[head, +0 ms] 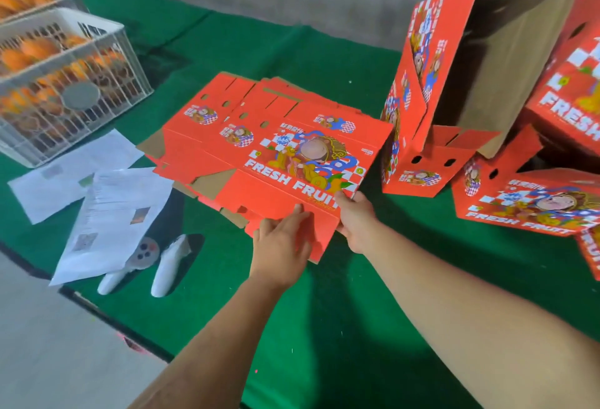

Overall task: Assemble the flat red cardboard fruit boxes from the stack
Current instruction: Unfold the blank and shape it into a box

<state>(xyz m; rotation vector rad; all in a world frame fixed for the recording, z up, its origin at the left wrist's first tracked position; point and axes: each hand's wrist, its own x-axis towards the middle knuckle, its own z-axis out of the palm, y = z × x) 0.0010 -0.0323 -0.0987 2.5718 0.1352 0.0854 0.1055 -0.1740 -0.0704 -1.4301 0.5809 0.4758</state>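
The worktop is covered with green cloth. A stack of flat red cardboard boxes lies near its middle, slightly fanned, printed faces up.

The top flat box lies across the stack, its near flap projecting toward the front edge of the worktop. The lettering "FRESH FRUIT" is visible on it.

- Left hand: fingers extended and lying flat on the near flap of the top flat box, pressing it. The hand is released, not grasping.
- Right hand: grasps the right edge of the same flap, thumb on the printed face, remaining fingers under the cardboard and out of sight.

Toward the right edge of the worktop, several assembled boxes lie tumbled together. 1 open box stands on end, showing its brown interior.

At the far left corner stand 2 white plastic crates filled with oranges. Near the left edge lie loose printed sheets of paper. 2 white controllers lie just beside and partly under the sheets.
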